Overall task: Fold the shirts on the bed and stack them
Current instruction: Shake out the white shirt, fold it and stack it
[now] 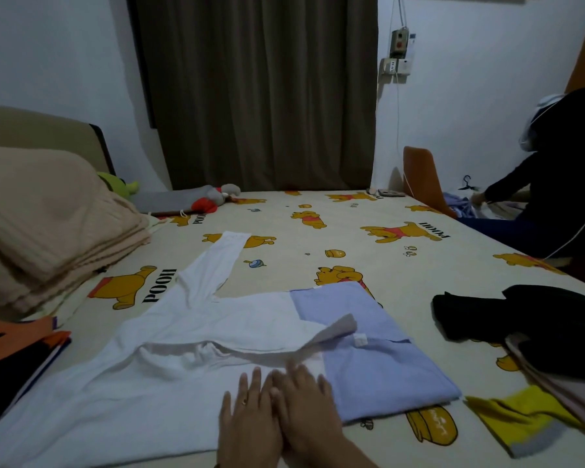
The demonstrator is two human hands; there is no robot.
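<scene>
A white long-sleeved shirt (169,359) lies spread on the bed (335,241), one sleeve stretched toward the far left. Its right side overlaps a folded blue shirt (379,359). My left hand (249,417) and my right hand (306,407) lie flat side by side on the white shirt, close to the blue shirt's left edge, fingers straight and pressing the cloth.
Black garments (520,319) and a yellow-grey cloth (520,423) lie at the right. Folded orange and dark clothes (17,352) sit at the left, beige blankets (48,217) behind them. A person in dark clothing (554,184) sits at the bed's far right edge.
</scene>
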